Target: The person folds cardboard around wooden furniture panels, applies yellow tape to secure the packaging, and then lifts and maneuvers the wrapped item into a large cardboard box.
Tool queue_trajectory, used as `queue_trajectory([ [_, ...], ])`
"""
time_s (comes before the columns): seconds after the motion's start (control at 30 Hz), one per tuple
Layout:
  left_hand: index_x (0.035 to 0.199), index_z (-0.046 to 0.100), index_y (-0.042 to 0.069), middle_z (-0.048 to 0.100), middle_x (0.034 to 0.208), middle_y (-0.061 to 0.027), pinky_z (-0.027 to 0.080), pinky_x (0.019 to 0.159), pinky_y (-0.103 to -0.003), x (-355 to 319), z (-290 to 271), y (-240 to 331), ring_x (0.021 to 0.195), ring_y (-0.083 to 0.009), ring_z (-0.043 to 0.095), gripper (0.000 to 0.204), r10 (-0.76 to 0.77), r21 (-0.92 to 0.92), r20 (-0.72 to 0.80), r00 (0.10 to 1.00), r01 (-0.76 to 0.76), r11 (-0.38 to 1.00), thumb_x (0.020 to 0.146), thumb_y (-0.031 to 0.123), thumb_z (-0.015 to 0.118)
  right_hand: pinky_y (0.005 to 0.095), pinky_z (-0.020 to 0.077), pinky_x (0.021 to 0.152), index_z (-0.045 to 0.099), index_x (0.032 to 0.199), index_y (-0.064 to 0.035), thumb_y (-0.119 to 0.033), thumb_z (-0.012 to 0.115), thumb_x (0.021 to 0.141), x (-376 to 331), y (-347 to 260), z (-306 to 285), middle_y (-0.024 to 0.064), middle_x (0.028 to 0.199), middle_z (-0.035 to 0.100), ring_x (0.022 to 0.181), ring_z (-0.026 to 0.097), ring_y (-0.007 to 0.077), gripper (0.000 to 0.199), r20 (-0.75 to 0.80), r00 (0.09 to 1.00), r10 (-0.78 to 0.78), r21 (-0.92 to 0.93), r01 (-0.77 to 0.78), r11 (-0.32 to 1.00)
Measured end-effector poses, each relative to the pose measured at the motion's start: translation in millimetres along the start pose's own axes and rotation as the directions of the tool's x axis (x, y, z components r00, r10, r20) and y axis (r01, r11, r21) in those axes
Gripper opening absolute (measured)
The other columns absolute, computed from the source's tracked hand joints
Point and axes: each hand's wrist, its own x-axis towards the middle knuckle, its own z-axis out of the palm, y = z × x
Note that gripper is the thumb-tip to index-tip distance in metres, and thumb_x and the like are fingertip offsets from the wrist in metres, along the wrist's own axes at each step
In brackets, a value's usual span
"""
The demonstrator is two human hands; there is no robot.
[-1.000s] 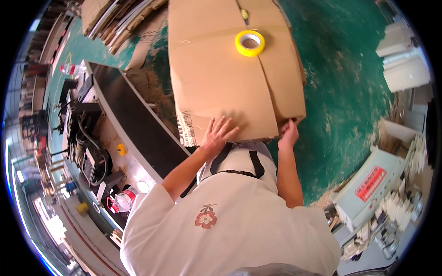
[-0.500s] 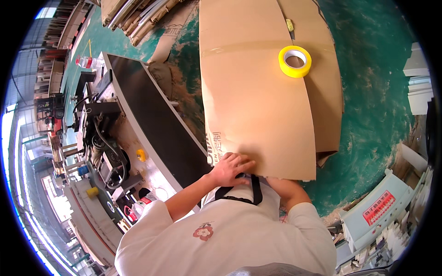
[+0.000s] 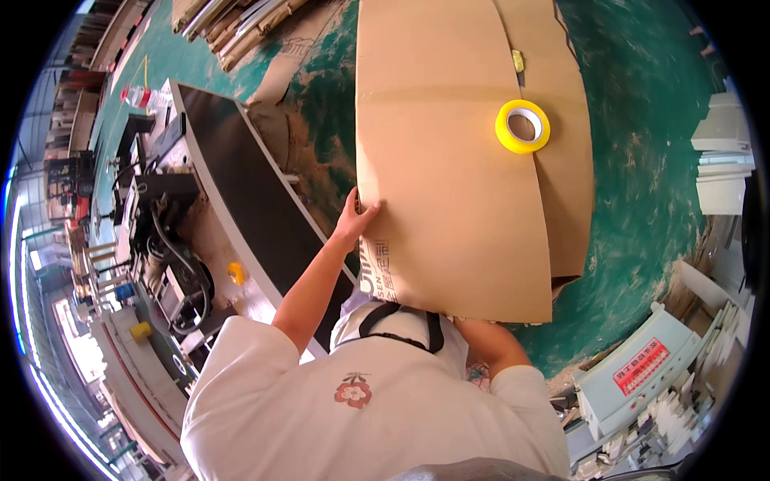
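A large brown cardboard sheet [image 3: 449, 216] with dark printing near its lower left corner stretches out in front of me. At its left edge is my left hand [image 3: 355, 220], gripping with the thumb on top and the other fingers along the rim. My right forearm [image 3: 491, 343] passes beneath the sheet's near edge, so the cardboard hides my right hand. On the right part of the sheet rests a yellow roll of tape [image 3: 522, 127]. Another cardboard layer [image 3: 565, 192] shows below it on the right.
Left of the sheet stands a long bench with a black top panel [image 3: 249, 184], machinery [image 3: 172, 264] and a plastic bottle [image 3: 144, 98]. Wrapped bundles [image 3: 241, 32] lie at the far left. A pale bin with a red label [image 3: 638, 369] stands at the right on the green floor [image 3: 642, 184].
My left hand has moved forward and left, from the sheet's near corner to its left edge, and now grips there. The tape roll and sheet appear slightly lower in view.
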Motion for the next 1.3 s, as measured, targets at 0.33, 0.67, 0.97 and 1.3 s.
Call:
queue_trajectory([
  [0.33, 0.162, 0.010, 0.008, 0.036, 0.157, -0.0196, 0.035, 0.115, -0.041, -16, 1, -16, 0.142, -0.0287, 0.040, 0.109, 0.019, -0.158, 0.029, 0.999, -0.014, 0.987, 0.085, 0.040, 0.081, 0.0461, 0.0416, 0.108, 0.062, 0.134, -0.0108, -0.030, 0.057, 0.096, -3, -5, 6, 0.0133, 0.137, 0.061, 0.128, 0.056, 0.0341, 0.043, -0.010, 1.000, -0.025, -0.009, 0.025, 1.000],
  [0.67, 0.162, 0.008, 0.006, 0.042, 0.154, -0.0190, 0.034, 0.116, -0.040, -47, 3, -36, 0.141, -0.0275, 0.043, 0.120, 0.046, -0.177, 0.109, 0.993, -0.027, 0.984, 0.079, 0.037, 0.088, 0.0458, 0.0400, 0.110, 0.061, 0.135, -0.0112, -0.029, 0.056, 0.097, -14, -1, 3, 0.0130, 0.139, 0.060, 0.129, 0.055, 0.0342, 0.043, 0.017, 0.998, -0.054, -0.067, 0.055, 0.996],
  [0.97, 0.159, 0.029, 0.007, 0.056, 0.142, -0.0158, 0.044, 0.107, -0.037, -29, -12, -48, 0.127, -0.0237, 0.055, 0.100, 0.042, 0.026, 0.034, 0.999, -0.043, 0.999, 0.081, 0.034, 0.086, 0.0455, 0.0385, 0.111, 0.060, 0.136, -0.0115, -0.029, 0.054, 0.098, -14, 0, 1, 0.0127, 0.140, 0.059, 0.131, 0.053, 0.0343, 0.043, 0.052, 0.997, -0.051, -0.102, 0.056, 0.993],
  [1.3, 0.159, 0.024, 0.014, 0.021, 0.164, -0.0174, 0.025, 0.117, -0.062, -28, 38, 17, 0.151, -0.0384, 0.021, 0.110, 0.423, 0.659, -0.264, 0.867, -0.158, 0.735, 0.077, 0.066, 0.074, 0.0452, 0.0369, 0.113, 0.059, 0.138, -0.0119, -0.029, 0.053, 0.099, -8, -6, -1, 0.0125, 0.142, 0.058, 0.132, 0.052, 0.0343, 0.043, 0.063, 0.996, -0.062, -0.059, 0.065, 0.996],
])
